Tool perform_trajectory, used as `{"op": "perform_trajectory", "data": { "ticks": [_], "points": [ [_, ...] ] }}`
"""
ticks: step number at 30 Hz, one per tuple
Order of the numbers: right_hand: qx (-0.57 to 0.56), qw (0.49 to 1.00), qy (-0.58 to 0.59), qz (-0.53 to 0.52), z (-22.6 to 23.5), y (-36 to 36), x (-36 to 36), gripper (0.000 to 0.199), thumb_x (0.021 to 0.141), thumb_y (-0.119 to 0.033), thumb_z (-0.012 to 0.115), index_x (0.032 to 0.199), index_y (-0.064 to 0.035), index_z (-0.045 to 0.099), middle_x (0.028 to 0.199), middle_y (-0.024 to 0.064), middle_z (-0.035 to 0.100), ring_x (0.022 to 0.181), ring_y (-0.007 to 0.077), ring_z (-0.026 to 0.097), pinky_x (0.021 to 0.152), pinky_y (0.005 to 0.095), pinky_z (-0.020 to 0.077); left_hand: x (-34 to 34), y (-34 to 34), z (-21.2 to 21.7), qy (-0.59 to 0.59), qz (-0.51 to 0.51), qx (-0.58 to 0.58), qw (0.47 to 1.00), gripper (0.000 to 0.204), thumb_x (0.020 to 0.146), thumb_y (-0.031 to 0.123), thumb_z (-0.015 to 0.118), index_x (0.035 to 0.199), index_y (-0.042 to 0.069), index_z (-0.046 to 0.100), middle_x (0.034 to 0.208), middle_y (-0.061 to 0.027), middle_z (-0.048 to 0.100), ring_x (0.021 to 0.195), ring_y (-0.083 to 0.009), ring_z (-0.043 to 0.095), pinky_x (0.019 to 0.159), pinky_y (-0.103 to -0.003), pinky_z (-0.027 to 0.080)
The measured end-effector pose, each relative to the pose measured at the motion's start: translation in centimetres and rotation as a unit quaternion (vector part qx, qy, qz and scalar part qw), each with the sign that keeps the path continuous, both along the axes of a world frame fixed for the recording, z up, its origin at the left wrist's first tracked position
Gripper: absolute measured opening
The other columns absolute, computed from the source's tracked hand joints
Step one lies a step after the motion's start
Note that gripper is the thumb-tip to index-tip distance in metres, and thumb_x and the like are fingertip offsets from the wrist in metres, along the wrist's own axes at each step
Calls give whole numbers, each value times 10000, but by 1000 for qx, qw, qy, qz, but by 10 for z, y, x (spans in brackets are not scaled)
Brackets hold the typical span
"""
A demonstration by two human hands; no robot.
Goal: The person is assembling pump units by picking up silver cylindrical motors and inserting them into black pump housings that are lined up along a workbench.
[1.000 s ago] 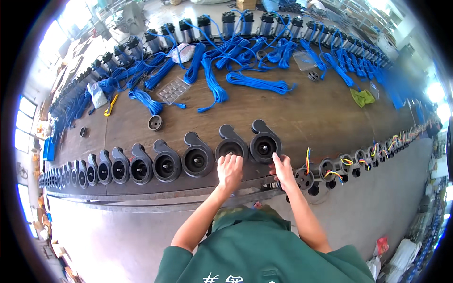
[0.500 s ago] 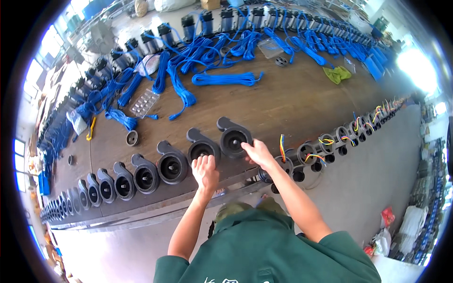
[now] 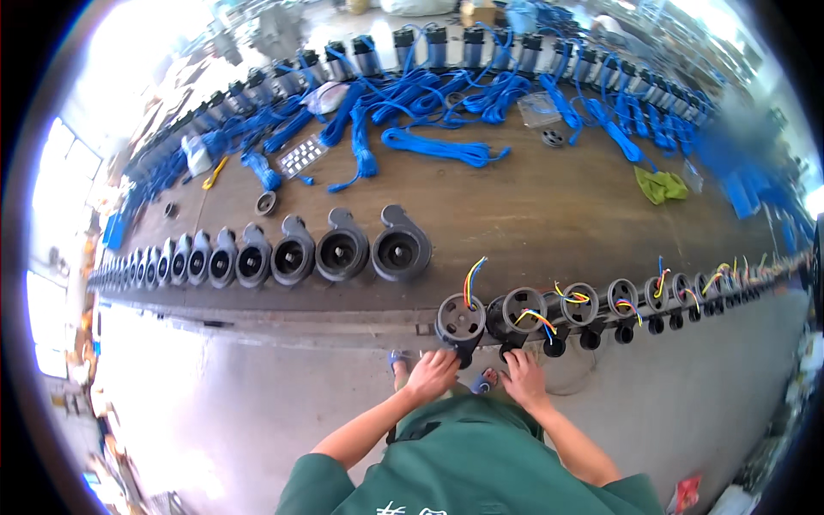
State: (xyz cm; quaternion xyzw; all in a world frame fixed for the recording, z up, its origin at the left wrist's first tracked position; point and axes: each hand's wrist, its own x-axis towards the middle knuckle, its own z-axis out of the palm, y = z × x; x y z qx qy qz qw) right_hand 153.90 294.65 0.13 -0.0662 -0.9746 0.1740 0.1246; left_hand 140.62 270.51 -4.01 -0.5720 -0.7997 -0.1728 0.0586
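Along the table's front edge stands a row of round grey-black pump housings with coloured wires. My left hand [image 3: 433, 375] is closed, its fingertips at the black outlet of the first wired housing [image 3: 461, 318]. Beside it, my right hand [image 3: 524, 378] has its fingers curled on the outlet of the second wired housing [image 3: 524, 310]. Parts of both outlets are hidden behind my fingers. To the left, a row of open black volute casings [image 3: 401, 252] lies on the table, the hollow sides facing me, apart from both hands.
Several silver-and-black motors [image 3: 436, 47] line the table's far side, with coiled blue cables [image 3: 446, 146] in front. A yellow-green cloth [image 3: 661, 184], a blister tray [image 3: 302, 156] and a small black ring [image 3: 266, 202] lie on the brown tabletop [image 3: 532, 215]. Grey floor stretches below the table edge.
Both hands have moved off the black volute casings and down to the outlets of the wired housings at the table's edge. The view has shifted to the right.
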Motion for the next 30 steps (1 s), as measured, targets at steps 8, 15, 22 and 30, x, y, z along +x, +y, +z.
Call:
{"op": "perform_trajectory", "data": {
  "ticks": [8,15,22,30],
  "points": [
    [17,987,10,161,16,33,-16,246,657,-234,796,770,-106,619,803,54,583,874,270,603,674,407,536,6,51,46,-24,-15,-68,997,151,736,263,680,779,126,631,856,-23,567,988,-238,510,820,-378,411],
    [58,990,-112,59,77,70,-111,308,666,-205,823,910,-68,695,914,93,691,953,312,644,762,423,581,-85,129,133,-67,98,-117,986,433,669,420,809,751,7,706,789,-138,701,970,-308,616,895,-430,434],
    [108,931,-326,123,148,132,-249,408,741,-447,653,904,-103,800,899,182,758,879,368,736,800,470,591,-203,189,170,-285,317,-96,899,588,735,554,715,801,-28,764,843,-271,727,861,-399,733,785,-443,583],
    [68,960,-270,26,99,153,-364,360,820,-426,644,975,-151,815,1025,158,765,998,324,729,911,421,572,-308,232,127,-270,285,-85,916,490,775,462,654,823,-9,779,847,-232,746,876,-376,739,827,-432,583]
  ]
}}
